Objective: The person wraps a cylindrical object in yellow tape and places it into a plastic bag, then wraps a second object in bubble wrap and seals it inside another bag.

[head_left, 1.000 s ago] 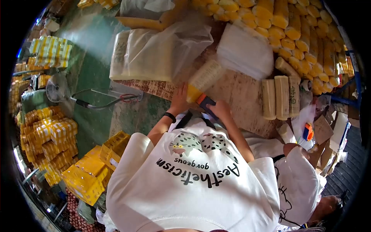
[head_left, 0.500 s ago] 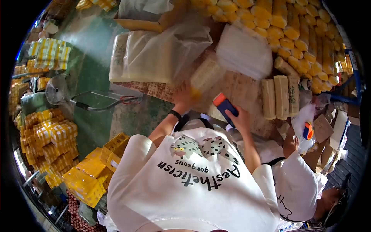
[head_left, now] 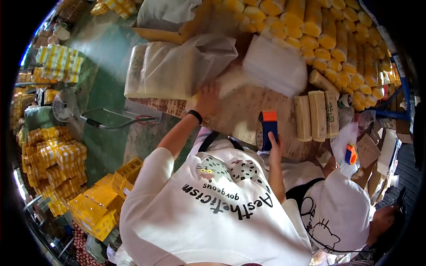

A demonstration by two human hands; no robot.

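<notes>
My left hand [head_left: 207,99] lies palm down on the wooden work surface with its fingers stretched out, beside the edge of a large clear plastic bag of pale packs [head_left: 155,73]. A blurred pale pack [head_left: 231,84] is just right of its fingertips. In my right hand [head_left: 275,147] is a dark blue tool with an orange end [head_left: 269,128], held upright over the near part of the surface. Further right, three pale wrapped packs [head_left: 311,116] lie side by side. Behind them rests a stack of clear plastic sheets or bags [head_left: 276,62].
Yellow-ended packs [head_left: 328,35] are piled at the back right. A co-worker in a white shirt [head_left: 339,208] is at the right, near another orange-and-blue tool [head_left: 351,154]. Yellow parcels [head_left: 95,204] and a fan [head_left: 65,105] stand left.
My left hand has moved slightly up and left, and the blurred pack has shifted up. My right hand has turned the tool from slanted to upright. The co-worker has leaned slightly.
</notes>
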